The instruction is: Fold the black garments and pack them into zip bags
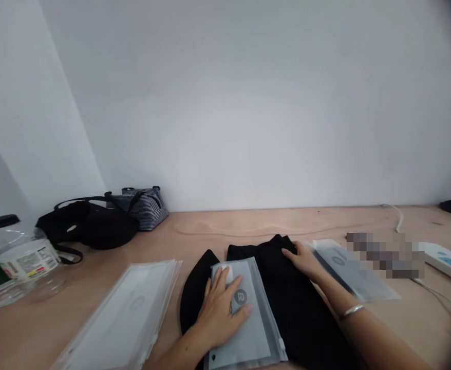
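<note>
Left hand lay spread on frosted zip pouch, gripping nothing; right hand pinched black cloth; even palm pressure seemed best

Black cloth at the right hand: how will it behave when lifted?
The black cloth is probably floppy: its far edge rumples at the right hand. It may drag the zip bag under the left hand, which overlaps it. It seems unlikely to roll, since it lies mostly flat.
</note>
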Demonstrator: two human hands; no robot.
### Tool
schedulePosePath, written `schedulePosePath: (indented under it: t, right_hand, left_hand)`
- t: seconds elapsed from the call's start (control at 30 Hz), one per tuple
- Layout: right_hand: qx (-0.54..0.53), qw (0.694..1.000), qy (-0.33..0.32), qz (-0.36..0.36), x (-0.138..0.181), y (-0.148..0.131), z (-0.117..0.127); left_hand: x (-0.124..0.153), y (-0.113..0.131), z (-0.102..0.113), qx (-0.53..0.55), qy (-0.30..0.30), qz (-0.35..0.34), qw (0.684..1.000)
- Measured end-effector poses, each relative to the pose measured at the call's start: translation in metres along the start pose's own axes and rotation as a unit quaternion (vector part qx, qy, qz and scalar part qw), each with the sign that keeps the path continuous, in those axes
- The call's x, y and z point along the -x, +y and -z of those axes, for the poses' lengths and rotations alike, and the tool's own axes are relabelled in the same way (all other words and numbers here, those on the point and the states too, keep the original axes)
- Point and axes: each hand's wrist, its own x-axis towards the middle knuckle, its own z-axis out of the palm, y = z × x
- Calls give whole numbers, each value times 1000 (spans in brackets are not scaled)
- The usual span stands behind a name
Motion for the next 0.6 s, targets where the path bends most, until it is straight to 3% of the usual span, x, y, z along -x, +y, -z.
schedulePosePath:
  t: [0.13,0.23,0.37,0.47,0.53,0.6]
  right_hand:
    - [74,993,57,76,5,-8,1]
    - [198,972,99,77,15,-15,5]
    - [296,955,8,18,27,-16,11]
    - [308,951,-23,-14,29,-13,11]
    - [302,953,-31,-28,29,-10,10]
    - [291,956,-36,-21,29,-9,9]
  left_hand:
    - [-1,-3,3,21,58,2,998]
    - [-3,-7,6,54,116,25,991]
    - [-6,-12,10,142,171,55,973]
    - [-8,-12,17,252,137,57,956]
    - [-7,-14,30,321,125,72,936]
    - [-1,-22,53,366,149,93,914]
